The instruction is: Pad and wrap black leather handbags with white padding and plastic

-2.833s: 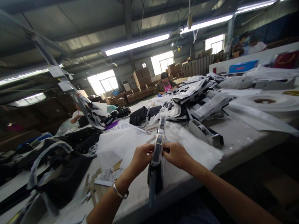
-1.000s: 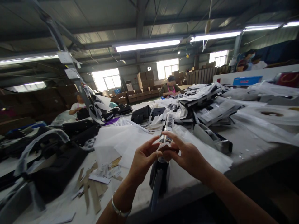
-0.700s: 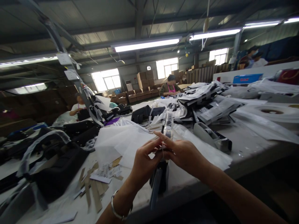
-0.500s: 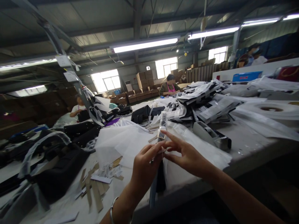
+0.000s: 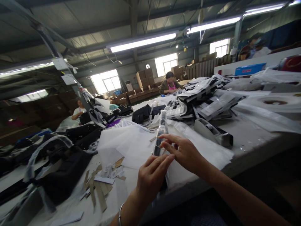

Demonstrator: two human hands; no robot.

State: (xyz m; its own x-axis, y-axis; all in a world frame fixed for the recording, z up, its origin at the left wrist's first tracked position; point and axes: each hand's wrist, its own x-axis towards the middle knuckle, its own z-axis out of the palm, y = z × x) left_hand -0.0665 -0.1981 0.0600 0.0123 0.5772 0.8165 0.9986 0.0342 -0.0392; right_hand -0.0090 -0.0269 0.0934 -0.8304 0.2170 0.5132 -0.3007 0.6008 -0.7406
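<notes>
A long dark strap (image 5: 161, 125) in clear plastic wrap runs away from me over the table's front part. My left hand (image 5: 152, 175) is closed over its near section, fingers pressed together. Just beyond, my right hand (image 5: 187, 153) has bent fingers closed on the strap from the right side, with the fingertips at its wrapped surface. The two hands meet near the left fingertips. White sheets (image 5: 131, 141) lie under and beside the strap's far part. What sits beneath my left palm is hidden.
A grey tape dispenser (image 5: 213, 133) stands to the right. Behind it rises a pile of wrapped dark pieces (image 5: 207, 97). Cardboard strips (image 5: 100, 191) and scraps lie left, beside a black bag (image 5: 63, 175) with a wrapped handle. A co-worker (image 5: 169, 84) sits across the table.
Both hands have shifted: the left is lower and nearer to me, turned more palm-down, while the right has moved slightly down with its fingers more bent. More of the dark strap shows now.
</notes>
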